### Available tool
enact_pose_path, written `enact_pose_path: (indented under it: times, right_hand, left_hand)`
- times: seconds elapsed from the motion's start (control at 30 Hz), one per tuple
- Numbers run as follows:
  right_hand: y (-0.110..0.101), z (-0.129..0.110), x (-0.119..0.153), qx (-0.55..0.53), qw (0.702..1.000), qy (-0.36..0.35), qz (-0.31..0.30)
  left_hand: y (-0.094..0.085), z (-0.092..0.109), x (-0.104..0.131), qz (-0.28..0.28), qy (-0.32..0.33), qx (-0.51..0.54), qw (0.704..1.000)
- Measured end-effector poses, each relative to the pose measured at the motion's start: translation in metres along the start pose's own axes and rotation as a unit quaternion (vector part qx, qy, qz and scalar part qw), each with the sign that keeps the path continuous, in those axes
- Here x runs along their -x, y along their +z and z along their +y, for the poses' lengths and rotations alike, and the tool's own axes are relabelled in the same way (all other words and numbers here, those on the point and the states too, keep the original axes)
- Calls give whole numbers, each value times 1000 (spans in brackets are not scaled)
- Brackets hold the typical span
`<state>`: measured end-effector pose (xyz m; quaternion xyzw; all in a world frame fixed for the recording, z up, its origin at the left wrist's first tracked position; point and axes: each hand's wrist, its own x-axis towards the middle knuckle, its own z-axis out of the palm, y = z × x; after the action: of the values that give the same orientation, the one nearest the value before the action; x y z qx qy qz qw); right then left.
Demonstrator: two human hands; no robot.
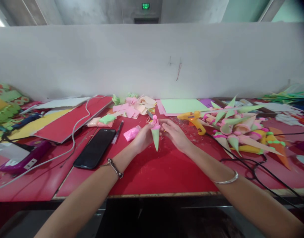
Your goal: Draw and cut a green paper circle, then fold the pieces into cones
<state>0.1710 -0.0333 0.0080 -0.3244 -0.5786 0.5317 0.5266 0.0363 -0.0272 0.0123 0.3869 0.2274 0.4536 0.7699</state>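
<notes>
Upright, point down, a small light-green paper cone (155, 139) with ruffled pink trim and a pink ball on top is pinched in my left hand (142, 137). My right hand (176, 135) is close on the cone's other side. Its fingers are bent and apart near the pink top; whether they touch it I cannot make out. Just left of my left hand lies a pink packet (132, 133). A yellow hot glue gun (193, 121) rests beyond my right hand, beside a pile of similar paper cones (232, 127).
A black phone (95, 148) and a pen (118, 131) lie at left on the red table (157, 178). Behind are pink paper scraps (129, 109) and green sheets (181, 106). A white cable (74, 135) crosses the left side; black cords (251, 168) loop at right.
</notes>
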Motion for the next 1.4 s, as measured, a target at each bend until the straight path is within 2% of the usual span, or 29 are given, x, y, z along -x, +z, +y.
enact_pose_path:
  times: [0.23,0.37,0.47,0.63,0.77,0.87,0.97,1.07,1.13,1.23,1.3,1.4]
  right_hand:
    - [3,4,2,144,989,-37,-3]
    - [1,10,3,159,986,-39,-6]
    - [0,13,4,171,984,-34,-23]
    - [5,6,9,153,982,7,-113]
    - [10,-3,11,60,985,76,-144]
    - [10,-6,12,14,980,81,-181]
    - [8,-7,12,75,976,51,-197]
    - [4,-6,12,201,964,-35,-170]
    - [2,-4,12,280,943,-116,-135]
    - [-1,-1,12,340,914,-192,-108]
    - [0,1,12,336,916,-195,-96]
    - [2,5,12,311,929,-177,-92]
  left_hand:
    - [-3,-1,-3,3,33,35,999]
    - [0,-1,2,25,72,-15,997]
    - [0,0,3,29,76,-26,996]
    - [-4,2,2,21,67,-16,997]
    - [-2,-2,7,37,125,-89,987]
    - [1,-4,13,70,183,-191,962]
    - [2,-2,18,69,244,-269,929]
    - [4,2,21,44,293,-338,893]
    - [5,5,23,26,305,-391,868]
    - [8,7,25,0,329,-470,819]
    - [8,6,26,-16,348,-504,790]
    - [8,4,26,-43,365,-527,766]
